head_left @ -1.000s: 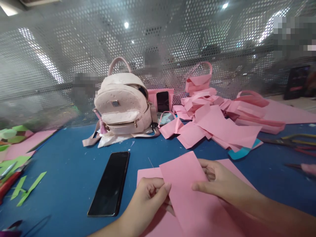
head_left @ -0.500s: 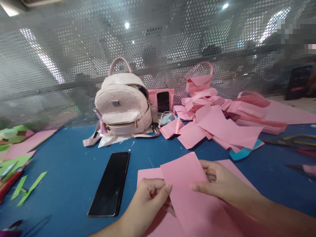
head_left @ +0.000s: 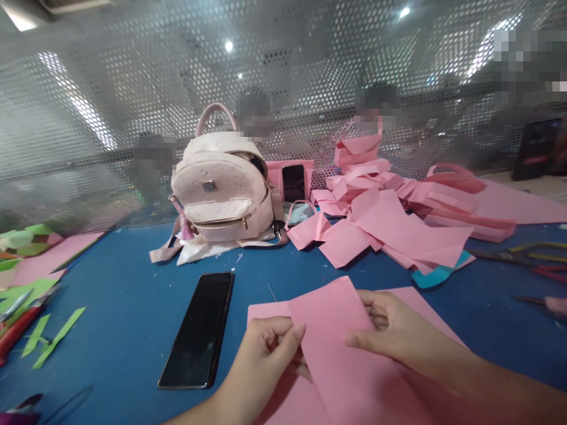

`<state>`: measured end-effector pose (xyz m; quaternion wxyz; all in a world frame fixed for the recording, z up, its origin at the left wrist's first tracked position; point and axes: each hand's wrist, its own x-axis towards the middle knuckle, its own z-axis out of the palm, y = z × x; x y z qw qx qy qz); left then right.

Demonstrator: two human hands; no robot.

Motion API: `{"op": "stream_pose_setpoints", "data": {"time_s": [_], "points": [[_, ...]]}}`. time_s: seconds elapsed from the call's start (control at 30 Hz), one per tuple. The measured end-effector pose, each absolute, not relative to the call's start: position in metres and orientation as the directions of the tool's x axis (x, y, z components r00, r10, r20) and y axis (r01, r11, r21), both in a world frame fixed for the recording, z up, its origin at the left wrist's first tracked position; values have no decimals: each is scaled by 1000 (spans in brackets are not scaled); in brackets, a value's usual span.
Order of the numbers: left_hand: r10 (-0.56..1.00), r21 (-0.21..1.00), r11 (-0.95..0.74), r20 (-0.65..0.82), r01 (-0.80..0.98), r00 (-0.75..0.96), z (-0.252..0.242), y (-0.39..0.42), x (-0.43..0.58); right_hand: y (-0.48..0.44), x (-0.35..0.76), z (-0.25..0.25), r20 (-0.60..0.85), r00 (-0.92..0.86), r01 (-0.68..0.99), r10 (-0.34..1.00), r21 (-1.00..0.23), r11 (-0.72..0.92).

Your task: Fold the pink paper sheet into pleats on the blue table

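Both hands hold a sheet of pink paper (head_left: 336,330) near the front of the blue table. My left hand (head_left: 272,354) pinches its left edge, thumb on top and fingers curled beneath. On the right side my right hand (head_left: 394,330) grips the same sheet, its thumb lying on the face and the other fingers behind. Under it lies more pink paper (head_left: 261,313), mostly covered by the hands and the held sheet. A thin needle-like piece (head_left: 271,293) sticks up by that paper's far edge.
A black phone (head_left: 199,330) lies left of my hands. Behind stands a pale pink backpack (head_left: 221,189). Pink paper pieces (head_left: 398,224) pile up at the back right, with scissors (head_left: 522,254) beside them. Green strips (head_left: 59,336) and a red-handled tool (head_left: 22,330) lie at left.
My left hand has shifted slightly up and left along the sheet's edge. The sheet's top has tilted a little; the right hand holds almost the same place.
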<state>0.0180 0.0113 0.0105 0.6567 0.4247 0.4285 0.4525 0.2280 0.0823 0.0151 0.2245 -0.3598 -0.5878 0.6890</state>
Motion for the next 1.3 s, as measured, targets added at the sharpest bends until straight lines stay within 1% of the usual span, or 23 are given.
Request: {"op": "stream_pose_setpoints", "data": {"time_s": [0.83, 1.07, 1.17, 1.3], "points": [[958, 951, 227, -180, -210, 221, 11, 12, 18, 82, 229, 13, -221, -635, 163, 740, -975, -151], [956, 946, 231, -177, -227, 234, 11, 12, 18, 83, 229, 11, -216, -634, 137, 743, -976, -167], [948, 952, 239, -187, -189, 257, 12, 12, 18, 83, 230, 10, -214, -611, 126, 762, -977, -174], [931, 951, 280, -235, -132, 281, 12, 13, 19, 80, 229, 11, -226, -547, 122, 806, -974, -190]]}}
